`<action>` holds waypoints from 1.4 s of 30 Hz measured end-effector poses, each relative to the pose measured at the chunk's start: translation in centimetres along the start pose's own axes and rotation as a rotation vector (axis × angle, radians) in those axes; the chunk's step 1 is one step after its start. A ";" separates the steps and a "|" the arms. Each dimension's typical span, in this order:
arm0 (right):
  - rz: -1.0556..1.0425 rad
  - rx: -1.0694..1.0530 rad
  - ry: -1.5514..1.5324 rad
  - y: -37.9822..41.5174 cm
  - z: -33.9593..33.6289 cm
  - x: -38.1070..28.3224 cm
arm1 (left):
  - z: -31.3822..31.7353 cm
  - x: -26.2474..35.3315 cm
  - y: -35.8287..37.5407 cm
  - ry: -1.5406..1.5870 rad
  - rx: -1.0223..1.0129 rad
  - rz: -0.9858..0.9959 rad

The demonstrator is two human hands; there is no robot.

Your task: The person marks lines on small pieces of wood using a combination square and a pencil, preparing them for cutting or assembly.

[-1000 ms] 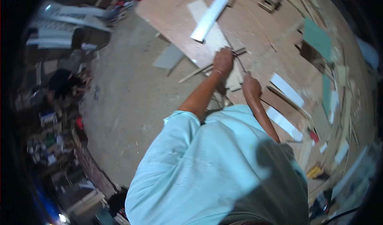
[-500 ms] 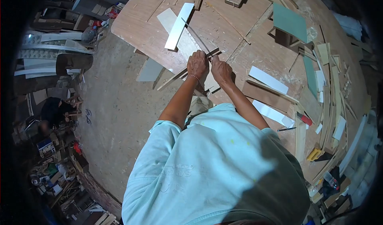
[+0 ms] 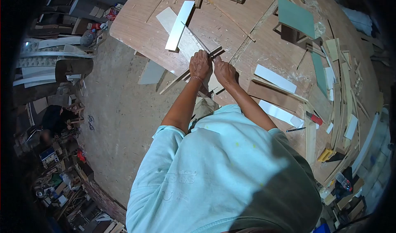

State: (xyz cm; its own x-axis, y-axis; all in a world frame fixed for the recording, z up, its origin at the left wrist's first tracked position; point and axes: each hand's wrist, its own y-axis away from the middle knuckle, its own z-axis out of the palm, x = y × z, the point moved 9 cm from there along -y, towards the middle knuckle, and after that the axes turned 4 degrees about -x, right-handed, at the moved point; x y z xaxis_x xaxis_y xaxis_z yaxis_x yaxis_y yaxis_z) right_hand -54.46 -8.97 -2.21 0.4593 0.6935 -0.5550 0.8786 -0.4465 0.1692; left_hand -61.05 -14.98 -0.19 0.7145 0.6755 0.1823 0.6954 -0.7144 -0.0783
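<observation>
Dark strip under left hand; thin blade in right hand.

Left hand's far side: glossy white flat strip and long, thin grey blade-like strip bar the way.
Plywood tabletop: from where I stand, bare brown wood opens a lane between right hand and raised green rectangular panel.
Right forearm: flat brown board crowds it.
Concrete floor: wide grey passage beside left forearm.
</observation>
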 end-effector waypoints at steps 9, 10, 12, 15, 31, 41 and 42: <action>-0.025 -0.009 0.012 0.1 -0.5 -0.4 | -0.3 0.0 -0.2 -0.018 0.020 -0.066; 0.018 -0.079 -0.029 0.6 0.1 0.5 | -0.1 -0.2 -0.3 -0.019 0.025 -0.064; 0.035 -0.105 0.001 2.5 0.1 1.5 | 0.7 -0.8 -0.5 0.000 0.000 -0.089; 0.078 -0.139 0.010 4.8 -0.6 1.9 | 0.3 -0.5 -0.4 0.009 0.040 -0.065; 0.112 -0.114 -0.018 5.3 -1.1 2.5 | 0.3 -0.7 -0.5 0.055 0.024 -0.045; 0.061 -0.021 0.026 4.6 -1.2 2.5 | 0.5 -1.3 -1.1 0.101 -0.009 -0.074; 0.070 -0.031 0.024 4.8 -1.3 2.3 | 0.5 -1.3 -1.1 0.099 -0.002 -0.072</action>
State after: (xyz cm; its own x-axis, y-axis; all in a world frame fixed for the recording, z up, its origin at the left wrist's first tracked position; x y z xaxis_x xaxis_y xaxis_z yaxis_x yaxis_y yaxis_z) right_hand -49.02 -8.74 -1.61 0.5223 0.6746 -0.5217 0.8478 -0.4769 0.2320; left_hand -62.74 -14.98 -0.83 0.6517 0.7036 0.2832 0.7442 -0.6654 -0.0594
